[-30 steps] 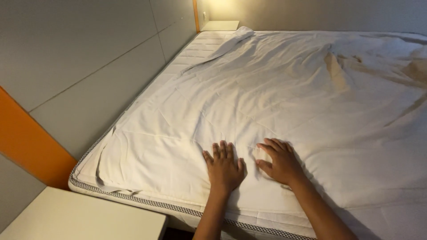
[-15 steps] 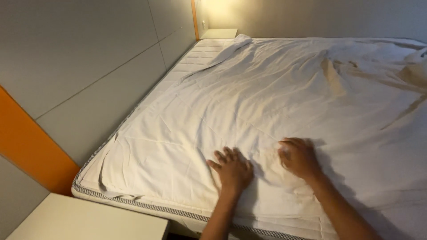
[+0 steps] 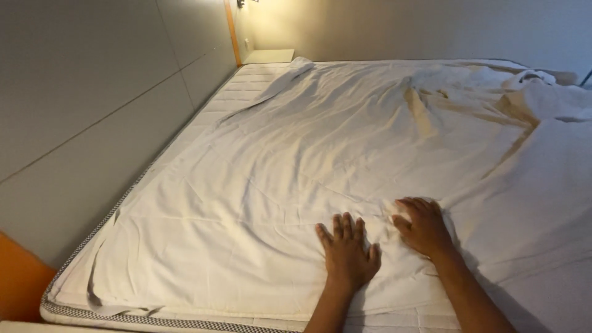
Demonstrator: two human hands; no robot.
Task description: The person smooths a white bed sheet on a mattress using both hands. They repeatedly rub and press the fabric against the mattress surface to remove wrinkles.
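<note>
Near the foot edge of the mattress (image 3: 185, 317), both hands press flat on the white sheet (image 3: 296, 160). Left hand (image 3: 349, 251): palm down, fingers spread, nothing gripped. Right hand (image 3: 424, 227): just beside it, fingers slightly curled over a small fold, resting on the cloth, not clamped as far as I can see.

Sheet covers most of the mattress. Status as I read it:
- Near-left area: fairly smooth, only light creases.
- Near-left corner: sheet edge lies loose on top, not tucked; the checked mattress border shows bare along the wall side and the foot.
- Far-left strip by the wall (image 3: 92, 123): quilted mattress top exposed, sheet pulled short there, one corner flopped toward the nightstand (image 3: 269, 56).
- Middle to far right: long ridges and a bunched heap of cloth (image 3: 524, 80) at the far right, not yet flattened.

Judgement: roughly laid out, partway through smoothing. Left to do, by the look of it: flatten the right side, pull the sheet over the far-left strip, tuck the edges.
</note>
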